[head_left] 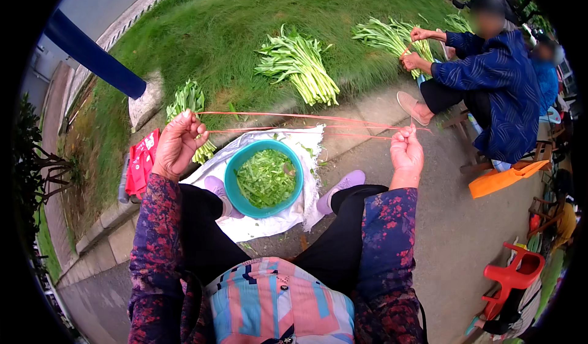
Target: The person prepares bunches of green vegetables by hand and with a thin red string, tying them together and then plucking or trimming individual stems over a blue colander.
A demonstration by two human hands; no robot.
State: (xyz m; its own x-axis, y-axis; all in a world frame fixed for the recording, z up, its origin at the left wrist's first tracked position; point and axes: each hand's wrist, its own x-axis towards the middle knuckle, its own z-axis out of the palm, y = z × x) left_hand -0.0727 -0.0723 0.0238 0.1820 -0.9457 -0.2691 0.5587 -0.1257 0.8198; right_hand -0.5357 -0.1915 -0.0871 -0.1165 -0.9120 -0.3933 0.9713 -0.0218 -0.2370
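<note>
String [318,118], pink-red and in thin strands, stretches past twelve o'clock of the teal basin [229,185], pinched at its ends by the left hand [178,140] at ten o'clock and the right hand [407,153] at three; the basin holds chopped greens [263,177] on a white sack [312,181], and a leafy bundle [300,65] lies towards one o'clock
</note>
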